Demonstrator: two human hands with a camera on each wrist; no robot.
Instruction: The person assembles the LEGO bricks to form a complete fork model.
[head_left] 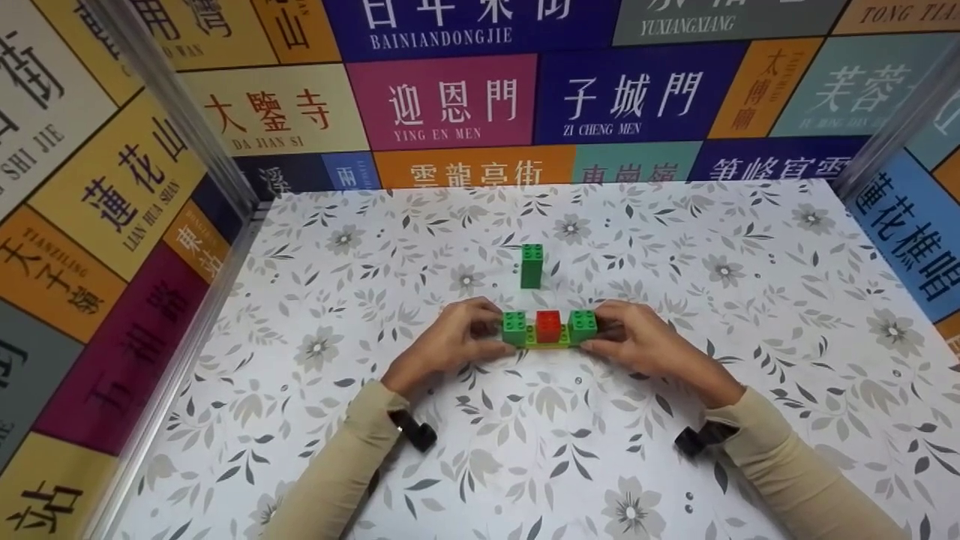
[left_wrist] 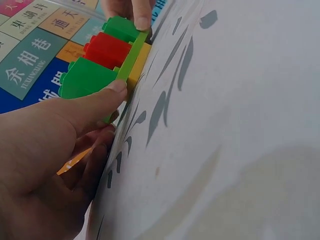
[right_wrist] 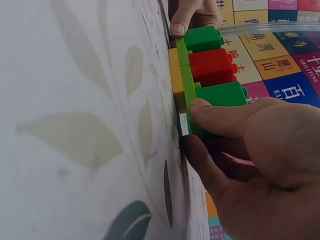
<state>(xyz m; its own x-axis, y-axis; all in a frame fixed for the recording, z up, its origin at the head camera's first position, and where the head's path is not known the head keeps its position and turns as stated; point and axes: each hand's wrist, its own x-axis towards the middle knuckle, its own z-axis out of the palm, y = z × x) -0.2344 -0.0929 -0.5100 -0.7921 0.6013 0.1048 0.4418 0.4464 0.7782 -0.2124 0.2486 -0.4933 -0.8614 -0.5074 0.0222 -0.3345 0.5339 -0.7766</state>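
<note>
A toy-brick build sits low at the table's middle. It has a yellow brick (left_wrist: pixel 139 66) underneath, lime-green plates (right_wrist: pixel 188 82) over that, a red brick (head_left: pixel 548 326) at the centre and a green brick on each end. My left hand (head_left: pixel 465 331) pinches the left end, its thumb at the plate's edge near the left green brick (head_left: pixel 514 328). At the other end my right hand (head_left: pixel 634 335) pinches the plate by the right green brick (head_left: pixel 583 325). Thumbs show clearly in the wrist views; some fingers are hidden behind the bricks.
Just beyond the build, a narrow green brick tower (head_left: pixel 531 268) stands upright. The table (head_left: pixel 525 465) has a white cover with grey leaves and flowers. Coloured panels (head_left: pixel 450 97) with printed characters rise along the back and both sides.
</note>
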